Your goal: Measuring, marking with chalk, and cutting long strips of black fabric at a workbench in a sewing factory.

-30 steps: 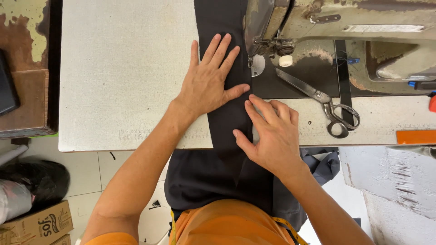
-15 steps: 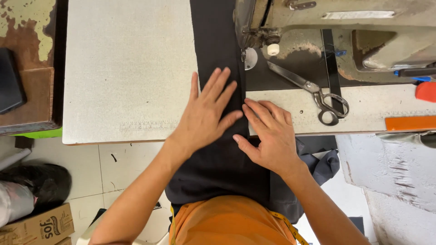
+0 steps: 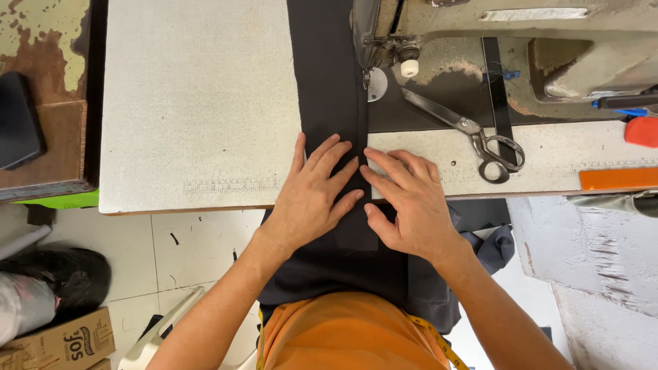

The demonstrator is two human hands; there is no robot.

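The table (image 3: 199,103) fills most of my view, with the sewing machine (image 3: 521,48) along its far right edge. The dark cloth (image 3: 329,89) runs from under the machine's foot, over the near edge and into my lap. A second ago my hands lay further up the table; now they sit at the near edge, so more cloth lies stretched ahead of them. My left hand (image 3: 312,199) lies flat on the cloth, fingers spread, gripping nothing. My right hand (image 3: 411,202) presses beside it, fingers open along the seam edge. The scissors (image 3: 473,133) lie untouched just right.
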